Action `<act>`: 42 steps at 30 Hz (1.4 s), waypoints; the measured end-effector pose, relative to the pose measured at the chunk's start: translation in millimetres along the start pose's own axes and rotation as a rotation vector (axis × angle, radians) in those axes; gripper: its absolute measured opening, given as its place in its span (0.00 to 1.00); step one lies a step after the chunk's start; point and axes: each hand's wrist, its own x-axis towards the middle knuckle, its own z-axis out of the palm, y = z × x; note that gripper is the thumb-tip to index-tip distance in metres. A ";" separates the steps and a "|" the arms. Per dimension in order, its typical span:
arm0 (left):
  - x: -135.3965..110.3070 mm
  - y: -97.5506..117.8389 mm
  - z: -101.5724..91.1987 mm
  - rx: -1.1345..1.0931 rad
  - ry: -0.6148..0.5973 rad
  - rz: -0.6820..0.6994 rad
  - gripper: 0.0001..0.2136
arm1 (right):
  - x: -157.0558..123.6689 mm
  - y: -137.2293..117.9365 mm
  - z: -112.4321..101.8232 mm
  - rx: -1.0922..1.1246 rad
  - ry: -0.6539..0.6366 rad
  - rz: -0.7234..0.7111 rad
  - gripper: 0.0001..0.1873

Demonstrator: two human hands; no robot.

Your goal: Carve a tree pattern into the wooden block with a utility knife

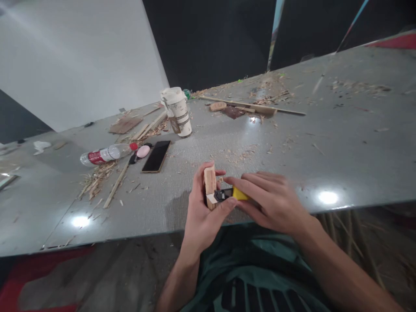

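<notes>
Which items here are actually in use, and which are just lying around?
In use:
- wood block, gripped in the left hand
- yellow cutter, held against the block by the right hand

Lying about on the table:
- plastic bottle
- pink object
- phone
- lidded cup
- long stick
- shavings

I can read nothing on my feed. The red label (95, 157) on the plastic bottle (110, 153) carries pale print that is too small to make out (perhaps a brand mark). The paper cup (178, 112) has blurred brown printing. The green shirt (260, 268) bears dark block shapes, cut off at the lower edge.
</notes>
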 end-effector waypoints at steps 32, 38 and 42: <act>4.3 1.3 4.4 -0.090 0.027 -0.025 0.38 | -0.3 0.5 -2.7 0.194 -0.045 0.080 0.15; 4.1 -0.5 4.3 -0.069 0.030 -0.030 0.38 | 1.0 0.5 -4.1 0.200 -0.052 0.080 0.16; 3.1 -1.6 3.0 -0.065 0.020 -0.046 0.37 | 0.7 0.7 -4.1 0.183 -0.057 0.084 0.17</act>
